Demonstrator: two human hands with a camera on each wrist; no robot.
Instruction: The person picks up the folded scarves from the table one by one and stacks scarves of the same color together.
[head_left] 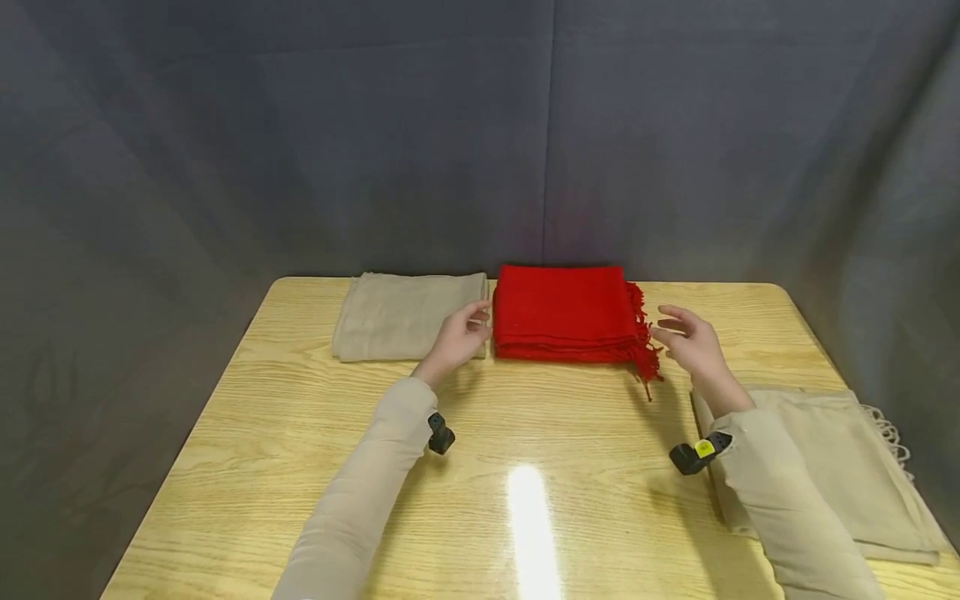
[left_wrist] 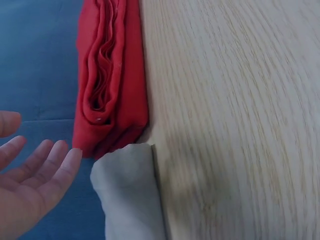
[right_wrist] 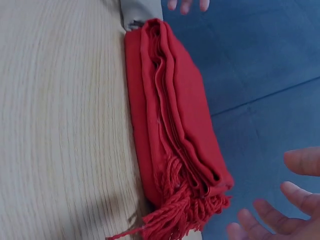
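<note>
A folded red scarf (head_left: 562,307) with a fringe along its right end lies near the table's far edge. Just left of it is a folded beige cloth (head_left: 408,312). My left hand (head_left: 459,337) hovers over the beige cloth's right edge, fingers relaxed and pointing at the scarf's left end. Beside the fringe, my right hand (head_left: 692,343) hangs with loosely bent fingers, holding nothing. In the left wrist view the left hand (left_wrist: 35,185) is spread apart from the layered red folds. Past the scarf's fringe, the right hand (right_wrist: 285,210) shows empty in the right wrist view.
A second beige folded scarf (head_left: 832,475) with a pale fringe lies at the table's right side, partly under the right forearm. Grey curtain (head_left: 450,150) stands behind the wooden table (head_left: 315,433). Small black cameras are strapped to both wrists.
</note>
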